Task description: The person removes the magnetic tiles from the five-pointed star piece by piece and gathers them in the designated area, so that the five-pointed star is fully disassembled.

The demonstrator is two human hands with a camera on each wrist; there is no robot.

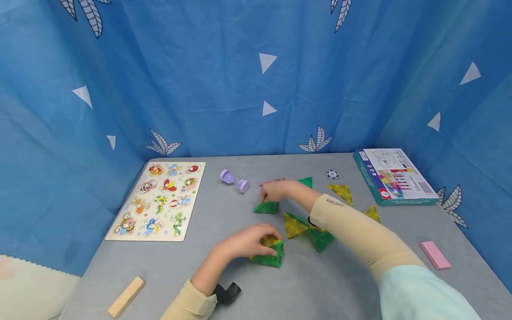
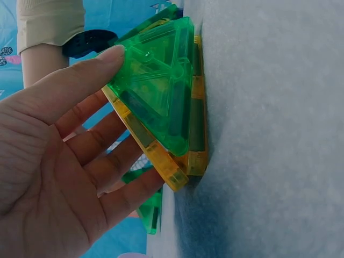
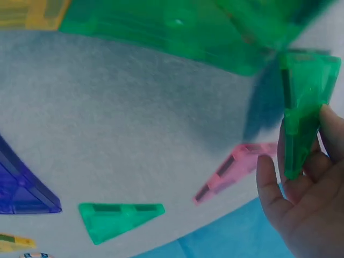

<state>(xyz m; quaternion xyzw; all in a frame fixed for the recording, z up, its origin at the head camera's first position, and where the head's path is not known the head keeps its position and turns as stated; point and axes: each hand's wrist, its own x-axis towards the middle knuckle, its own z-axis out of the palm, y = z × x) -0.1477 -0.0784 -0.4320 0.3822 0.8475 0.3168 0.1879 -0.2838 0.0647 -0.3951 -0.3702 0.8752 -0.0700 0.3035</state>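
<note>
My left hand [image 1: 249, 242] holds a small upright structure of triangular magnetic tiles. In the left wrist view, the thumb presses on a green tile [image 2: 161, 80], and the fingers lie behind a yellow tile [image 2: 141, 134]. Farther back, my right hand [image 1: 276, 191] pinches a green triangular tile [image 3: 303, 107] between thumb and fingers. Past its fingers lies a pink triangular tile [image 3: 231, 169], with another green tile [image 3: 118, 217] beyond. Between the hands and to the right stand joined tiles, including a yellow one [image 1: 295, 226] and a green one [image 1: 322, 240]; my right forearm partly covers them.
Left stands an insect puzzle board [image 1: 164, 209]; a wooden block [image 1: 127, 297] lies in front. A lilac hourglass-shaped piece [image 1: 234, 181] is at the back. Rightward are a poker chip [image 1: 332, 174], loose yellow tiles [image 1: 341, 193], a toy box [image 1: 400, 173] and a pink block [image 1: 435, 254].
</note>
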